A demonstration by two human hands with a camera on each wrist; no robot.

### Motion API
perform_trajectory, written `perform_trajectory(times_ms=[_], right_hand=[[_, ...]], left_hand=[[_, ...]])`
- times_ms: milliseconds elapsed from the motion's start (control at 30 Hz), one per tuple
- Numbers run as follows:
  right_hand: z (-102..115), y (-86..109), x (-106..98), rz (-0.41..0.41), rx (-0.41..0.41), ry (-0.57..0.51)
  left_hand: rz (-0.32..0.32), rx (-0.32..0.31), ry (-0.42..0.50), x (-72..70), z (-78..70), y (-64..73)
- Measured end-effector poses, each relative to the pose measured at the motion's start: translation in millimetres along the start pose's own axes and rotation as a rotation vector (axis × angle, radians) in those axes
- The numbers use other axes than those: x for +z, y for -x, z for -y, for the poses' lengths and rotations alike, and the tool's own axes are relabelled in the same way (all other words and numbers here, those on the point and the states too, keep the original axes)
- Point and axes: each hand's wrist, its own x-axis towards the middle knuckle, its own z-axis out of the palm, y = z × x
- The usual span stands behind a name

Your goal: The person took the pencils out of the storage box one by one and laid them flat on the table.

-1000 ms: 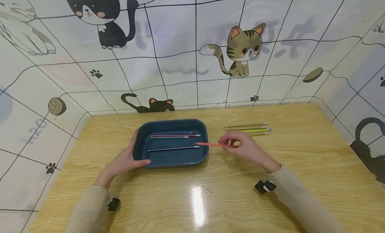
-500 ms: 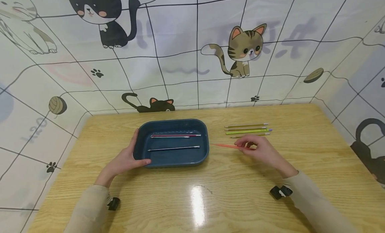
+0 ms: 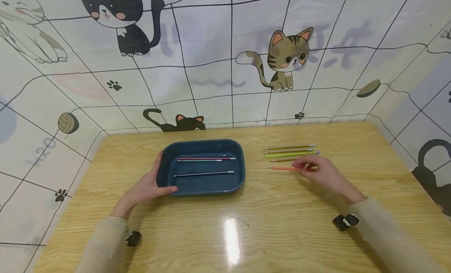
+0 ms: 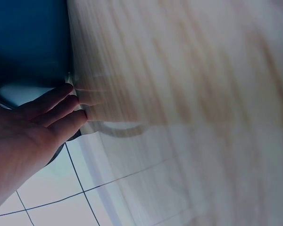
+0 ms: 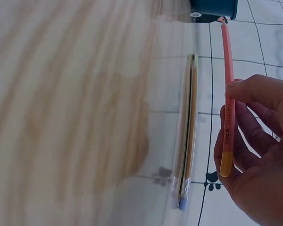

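Note:
My left hand [image 3: 146,188] grips the left end of a dark blue baking dish [image 3: 211,193], thumb over the front rim, fingers along the outer side wall. In the left wrist view the fingers [image 4: 61,110] lie against the blue wall. Inside the dish are a red pencil [image 3: 208,158], a teal pencil [image 3: 199,161] just in front of it and a dark pencil [image 3: 204,174]. My right hand [image 3: 318,171] pinches a coral pencil [image 3: 283,168] between thumb and fingers, its point toward the dish. The right wrist view shows its orange end [image 5: 226,162].
Right of the dish, several pencils lie side by side on the wooden table [image 3: 282,226], among them a yellow-green pencil [image 3: 290,154] and a brown pencil [image 3: 283,160] nearest my right hand. A cat-patterned wall covering [image 3: 211,77] stands behind the table's back edge.
My right hand has moved right with the coral pencil, from over the dish's right rim to just in front of the pencils on the table. The left hand and dish have stayed put.

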Motion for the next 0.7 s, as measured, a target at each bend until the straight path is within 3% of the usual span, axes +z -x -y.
perform_trajectory(times_ms=[233,700], right_hand=[[-13,-1.4,-11,0.000,0.012,0.040],[-25,-12.3,-20,0.062,0.119,0.119]], left_hand=[[0.000,-0.003,0.002,1.6,3.1,-0.5],[-0.001,-0.014,0.016,2.6,5.1,-1.2]])
